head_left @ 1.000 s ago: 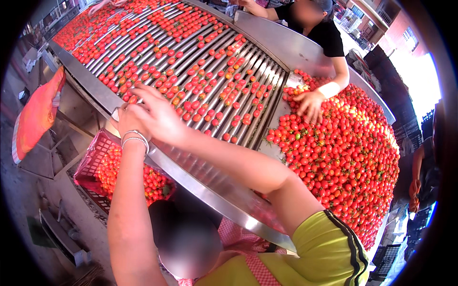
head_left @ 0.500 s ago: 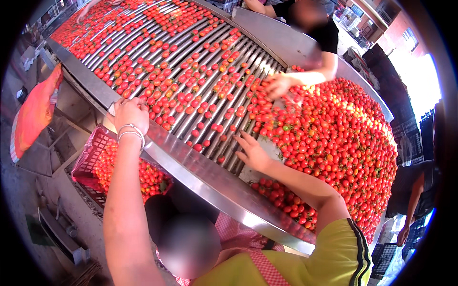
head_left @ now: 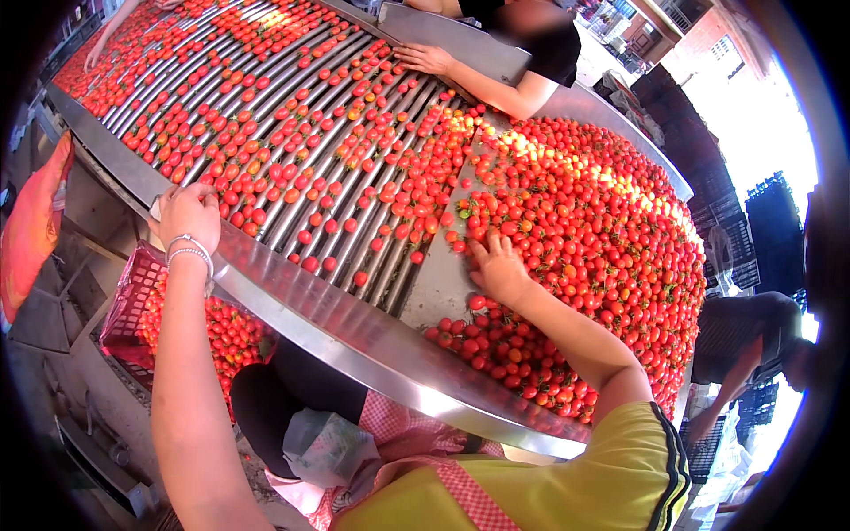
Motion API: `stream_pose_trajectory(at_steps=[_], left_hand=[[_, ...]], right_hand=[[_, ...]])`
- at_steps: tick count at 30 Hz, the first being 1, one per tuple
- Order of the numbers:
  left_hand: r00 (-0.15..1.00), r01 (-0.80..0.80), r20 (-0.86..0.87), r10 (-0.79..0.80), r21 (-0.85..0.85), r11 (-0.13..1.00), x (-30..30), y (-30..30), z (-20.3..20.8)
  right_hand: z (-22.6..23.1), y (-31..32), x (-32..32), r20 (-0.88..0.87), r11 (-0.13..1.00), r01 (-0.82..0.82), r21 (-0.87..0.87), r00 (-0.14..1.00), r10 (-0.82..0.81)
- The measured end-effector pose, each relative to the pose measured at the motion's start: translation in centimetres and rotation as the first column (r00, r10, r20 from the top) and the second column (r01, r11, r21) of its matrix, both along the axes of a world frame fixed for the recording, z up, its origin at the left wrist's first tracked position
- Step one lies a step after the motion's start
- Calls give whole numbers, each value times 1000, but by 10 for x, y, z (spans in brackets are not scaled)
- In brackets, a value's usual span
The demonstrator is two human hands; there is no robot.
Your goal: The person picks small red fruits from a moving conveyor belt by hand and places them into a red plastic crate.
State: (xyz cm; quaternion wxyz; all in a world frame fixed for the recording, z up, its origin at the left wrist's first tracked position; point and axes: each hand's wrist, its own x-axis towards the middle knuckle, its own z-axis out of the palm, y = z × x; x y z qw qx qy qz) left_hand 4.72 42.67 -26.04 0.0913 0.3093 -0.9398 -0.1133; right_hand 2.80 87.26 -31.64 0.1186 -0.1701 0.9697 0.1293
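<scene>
My left hand (head_left: 188, 218), with beaded bracelets at the wrist, is at the metal side rim (head_left: 266, 281) of the sorting table, its fingers curled. A small white bit (head_left: 156, 209) shows beside them; what it is I cannot make out. My right hand (head_left: 501, 267) lies with fingers spread against the near-left edge of a big heap of small red tomatoes (head_left: 602, 257), over a bare metal plate (head_left: 434, 288). Left of the plate, loose tomatoes (head_left: 301, 150) sit in rows on metal rollers (head_left: 347, 264).
Across the table a co-worker's hand (head_left: 425, 58) rests at the far rim; another hand (head_left: 93, 58) is at the far left. A pink crate (head_left: 133, 305) of tomatoes stands below my left arm. Stacked dark crates (head_left: 699, 159) and a bending person (head_left: 739, 345) are at the right.
My right hand has moved from the rollers right to the heap's edge. The co-worker's hand has gone from the heap to the far rim. The view has shifted; my left hand stays at the rim.
</scene>
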Motion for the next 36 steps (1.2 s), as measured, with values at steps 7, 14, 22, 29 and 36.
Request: stream_pose_trajectory(at_steps=[7,14,22,29,36], left_hand=[[999,-17,32,17,-2,1000,1,1,-9],[1000,-18,-8,18,12,1000,5,4,-7],[1000,-12,8,12,-19,1000,2,10,-13],[1000,-22,8,22,-26,999,6,14,-18],[1000,-20,20,20,-3,1000,3,17,-18]], right_hand=[[-52,-75,25,-31,559,-272,-783,915,402],[-75,-120,-63,-288,561,-382,-735,924,253],[-114,-112,-126,-230,779,-254,-574,962,144],[-87,-119,-104,662,-384,670,-635,728,176],[-84,-123,-55,332,554,222,-803,937,106]])
